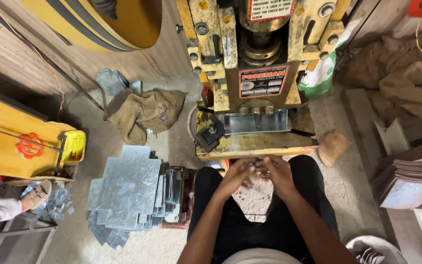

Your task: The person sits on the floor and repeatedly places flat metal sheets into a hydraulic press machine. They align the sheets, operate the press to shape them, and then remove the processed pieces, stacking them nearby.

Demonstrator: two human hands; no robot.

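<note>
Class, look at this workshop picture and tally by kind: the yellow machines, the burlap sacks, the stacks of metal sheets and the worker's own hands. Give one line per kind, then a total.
Yellow machines: 2, press and side machine
Burlap sacks: 2, left, right
Sheet stacks: 2, grey, right stack
Hands: 2, left, right
Total: 8

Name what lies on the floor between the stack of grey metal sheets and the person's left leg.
In the head view, a dark reddish-brown block stands between the stack of grey metal sheets and the left leg, with upright sheet pieces leaning against it.

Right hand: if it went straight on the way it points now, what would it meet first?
Likely the left hand, which the right hand already touches; beyond them lies the yellow press table, though depth is unclear.
</note>
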